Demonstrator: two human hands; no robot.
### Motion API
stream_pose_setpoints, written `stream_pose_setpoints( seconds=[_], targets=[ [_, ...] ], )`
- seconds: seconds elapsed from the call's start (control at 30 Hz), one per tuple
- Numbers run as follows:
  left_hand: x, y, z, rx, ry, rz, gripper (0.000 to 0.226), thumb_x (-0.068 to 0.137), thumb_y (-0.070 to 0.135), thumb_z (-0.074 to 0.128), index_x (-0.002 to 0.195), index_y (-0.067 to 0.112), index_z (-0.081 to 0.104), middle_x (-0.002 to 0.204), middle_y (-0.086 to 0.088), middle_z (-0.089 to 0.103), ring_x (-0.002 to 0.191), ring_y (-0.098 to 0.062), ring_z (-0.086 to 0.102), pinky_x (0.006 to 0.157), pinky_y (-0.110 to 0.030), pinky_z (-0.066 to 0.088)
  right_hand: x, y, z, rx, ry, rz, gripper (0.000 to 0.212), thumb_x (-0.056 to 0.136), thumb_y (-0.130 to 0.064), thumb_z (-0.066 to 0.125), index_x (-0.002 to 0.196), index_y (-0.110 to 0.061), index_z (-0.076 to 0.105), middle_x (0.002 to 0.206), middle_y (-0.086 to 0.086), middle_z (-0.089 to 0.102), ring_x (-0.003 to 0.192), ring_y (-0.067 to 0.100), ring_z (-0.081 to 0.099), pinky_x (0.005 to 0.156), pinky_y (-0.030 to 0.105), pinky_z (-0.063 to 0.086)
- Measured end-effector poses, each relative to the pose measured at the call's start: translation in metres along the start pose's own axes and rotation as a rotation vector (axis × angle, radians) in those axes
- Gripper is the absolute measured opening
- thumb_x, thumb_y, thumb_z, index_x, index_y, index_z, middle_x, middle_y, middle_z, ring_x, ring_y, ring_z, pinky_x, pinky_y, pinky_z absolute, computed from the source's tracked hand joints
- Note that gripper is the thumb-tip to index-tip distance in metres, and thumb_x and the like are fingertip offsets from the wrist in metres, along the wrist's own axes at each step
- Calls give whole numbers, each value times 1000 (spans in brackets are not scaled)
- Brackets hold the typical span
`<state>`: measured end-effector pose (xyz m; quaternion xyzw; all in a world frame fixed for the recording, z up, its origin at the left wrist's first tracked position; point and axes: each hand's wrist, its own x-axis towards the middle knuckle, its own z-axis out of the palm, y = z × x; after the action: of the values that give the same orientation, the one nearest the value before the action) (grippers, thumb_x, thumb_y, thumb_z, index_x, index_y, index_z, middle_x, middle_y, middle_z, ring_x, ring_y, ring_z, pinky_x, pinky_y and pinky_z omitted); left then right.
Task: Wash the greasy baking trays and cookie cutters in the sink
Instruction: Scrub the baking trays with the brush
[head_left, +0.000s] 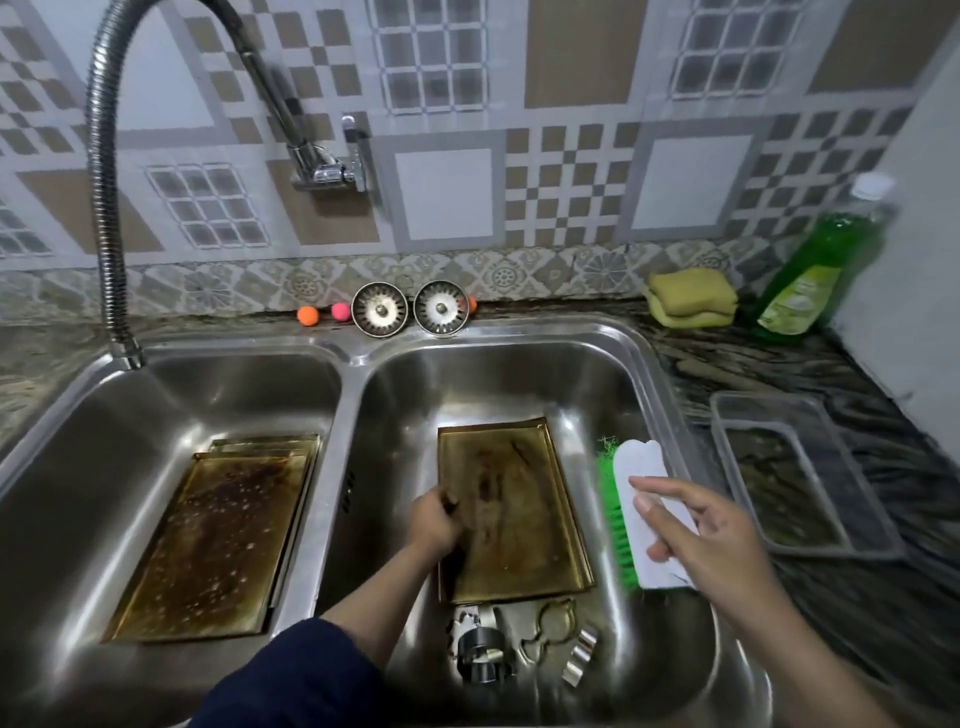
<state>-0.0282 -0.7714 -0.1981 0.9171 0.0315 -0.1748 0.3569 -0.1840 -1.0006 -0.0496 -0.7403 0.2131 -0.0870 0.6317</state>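
Left hand (434, 522) pinches the tray (511, 512) edge; right hand (696, 525) grips the brush (631, 512): steady it, scrub along the grease streaks.

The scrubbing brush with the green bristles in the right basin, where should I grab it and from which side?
Grip the scrubbing brush by its smooth white back, coming from above and the right. It lies tilted against the right wall of the sink with the green bristles facing left toward the baking tray, so the back is the exposed face. The right hand already holds it there.
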Motion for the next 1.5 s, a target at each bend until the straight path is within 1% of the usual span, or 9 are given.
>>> stream_pose_setpoints(
  seconds=[0.33, 0.47, 0.57, 0.7, 0.83, 0.97, 1.23, 1.33, 1.5],
  targets=[
    [-11, 26, -29, -298, 2, 71, 29, 89, -1, 51, 108, 18, 61, 112, -4, 58, 94, -12, 55, 63, -11, 43, 4, -33, -31, -67, 72, -117, 30, 82, -11, 70, 101, -34, 66, 99, -4, 64, 61, 0, 62, 47, 13, 48],
    [-24, 34, -38, -435, 1, 173, 31, 92, 5, 53, 104, 31, 63, 115, 1, 57, 114, -19, 54, 95, -40, 50, 21, -59, -68, -240, 214, -205, 46, 78, -17, 77, 116, -36, 61, 102, -5, 64, 82, 17, 64, 54, 22, 53],
    [-39, 41, -44, -529, 14, 202, 34, 91, 5, 55, 100, 37, 64, 110, 3, 58, 114, -20, 55, 97, -48, 49, 46, -56, -94, -456, 253, -142, 53, 76, -18, 78, 124, -28, 60, 119, 4, 61, 104, 24, 59, 77, 27, 43],
    [-55, 47, -48, -639, 15, 204, 33, 93, 7, 53, 106, 35, 65, 114, 4, 59, 113, -22, 57, 93, -52, 50, 70, -22, -104, -733, 187, -9, 58, 77, -20, 76, 131, -23, 56, 133, 13, 56, 112, 33, 56, 80, 31, 41],
    [-70, 49, -47, -613, 130, 267, 31, 94, 6, 49, 110, 29, 62, 114, 3, 62, 104, -15, 60, 92, -39, 52, 77, 2, -99, -736, 207, -5, 57, 82, -22, 72, 135, -19, 51, 135, 17, 54, 116, 37, 54, 86, 37, 46],
    [-86, 54, -45, -601, 257, 296, 30, 96, 5, 45, 111, 26, 59, 102, 13, 62, 79, -3, 57, 66, -14, 48, 77, 5, -98, -729, 231, -34, 56, 84, -22, 69, 136, -17, 49, 133, 19, 54, 116, 39, 53, 86, 39, 47],
    [-92, 54, -42, -540, 363, 272, 29, 96, 10, 43, 113, 31, 54, 111, 7, 60, 100, -19, 61, 86, -44, 53, 55, -42, -82, -473, 372, -174, 48, 81, -26, 73, 126, -19, 56, 123, 7, 59, 98, 22, 57, 76, 28, 42],
    [-98, 61, -36, -508, 384, 290, 30, 95, 9, 43, 112, 31, 54, 111, 5, 61, 101, -20, 60, 87, -42, 51, 28, -66, -36, -325, 215, -213, 47, 80, -27, 73, 123, -28, 53, 111, -6, 57, 83, 10, 60, 57, 24, 52],
    [-119, 84, -29, -499, 408, 378, 28, 93, 2, 45, 108, 21, 58, 103, 7, 62, 98, -10, 57, 79, -20, 43, 25, -50, 43, -531, -115, -303, 55, 80, -35, 71, 131, -30, 51, 121, -9, 59, 109, 13, 56, 76, 20, 44]
  ],
)
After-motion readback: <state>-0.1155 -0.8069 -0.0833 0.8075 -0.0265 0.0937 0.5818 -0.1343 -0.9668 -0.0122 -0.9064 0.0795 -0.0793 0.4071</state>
